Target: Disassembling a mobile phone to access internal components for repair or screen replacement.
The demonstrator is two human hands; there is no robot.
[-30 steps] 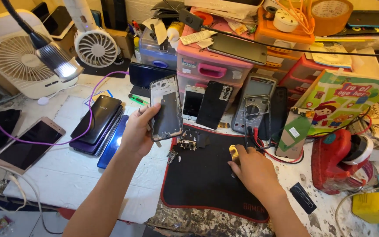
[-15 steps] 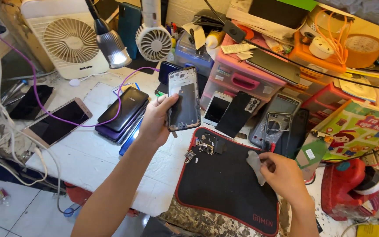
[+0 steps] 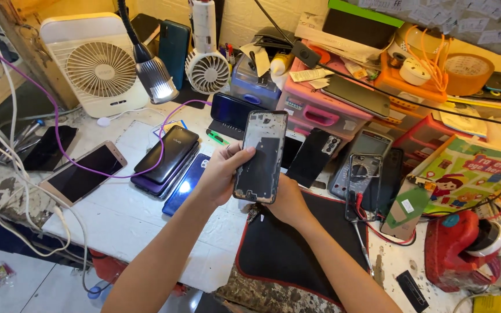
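**Both hands on an opened phone above the work mat**

Nearest the camera, at about 6 o'clock, a black mat with a red border lies on the white table, probably there to give small parts a soft surface that grips. A thin metal tool lies at its right edge.

Just above the mat, near the centre, both hands hold a stripped phone upright and tilted toward the face, inner side out, likely so the lamp lights it. The left hand is closed around the phone's left edge, thumb across the front and fingers curled behind. The right hand sits under and behind the lower right corner; it touches the phone, but its fingers are hidden, so how far it is closed I cannot tell.

At 9 o'clock lie a stack of dark phones, a blue phone and a pale phone crossed by a purple cable. At 3 o'clock a multimeter and a red tool rest within reach.

Farther off, at 11 o'clock, a lamp bends over the bench between a big white fan and a small fan. At 1 o'clock pink drawers are piled with parts, beside a roll of tape.
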